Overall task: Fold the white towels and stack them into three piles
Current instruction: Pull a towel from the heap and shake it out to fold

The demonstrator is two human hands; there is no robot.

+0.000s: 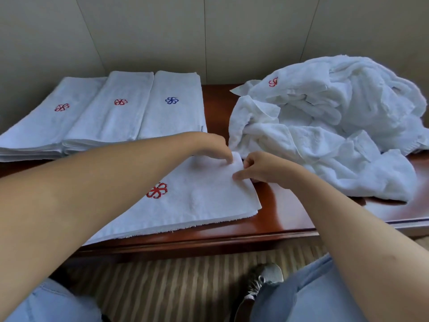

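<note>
A folded white towel [199, 201] with a red flower mark lies flat on the wooden table, near its front edge. My left hand [212, 147] pinches the towel's far right corner with curled fingers. My right hand [257, 169] pinches the same corner from the right, thumb on top. Three piles of folded towels stand side by side at the back left: the left pile [44, 126] and the middle pile [109, 117] show red marks, the right pile [171, 110] a blue one. A heap of unfolded white towels [325, 126] lies at the right.
The dark red wooden table [283, 212] runs along a beige panelled wall. Below its front edge are striped carpet, my knees in light blue jeans and a grey shoe [267, 277].
</note>
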